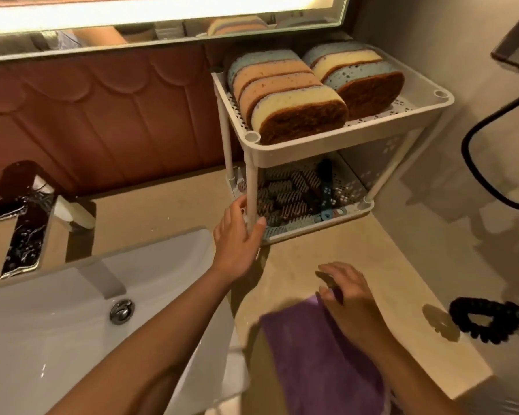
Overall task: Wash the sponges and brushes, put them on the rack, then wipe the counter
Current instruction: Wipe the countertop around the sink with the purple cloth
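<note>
A white two-tier plastic rack [327, 146] stands in the counter's back right corner. Several sponges [285, 97] in blue, orange and yellow with brown scrub sides stand on edge on its top shelf. Brushes [291, 194] lie on the bottom shelf. My left hand [238, 238] grips the rack's front left leg near its foot. My right hand [346, 298] presses a purple cloth [315, 360] flat on the beige counter [372, 265] in front of the rack, with a fold of it between thumb and fingers.
A white basin [57, 324] with a metal drain plug [122, 311] fills the lower left; a tap [72, 211] stands behind it. A black scrunchie [492, 319] lies at the counter's right edge. A mirror [162, 25] hangs above a brown padded backsplash.
</note>
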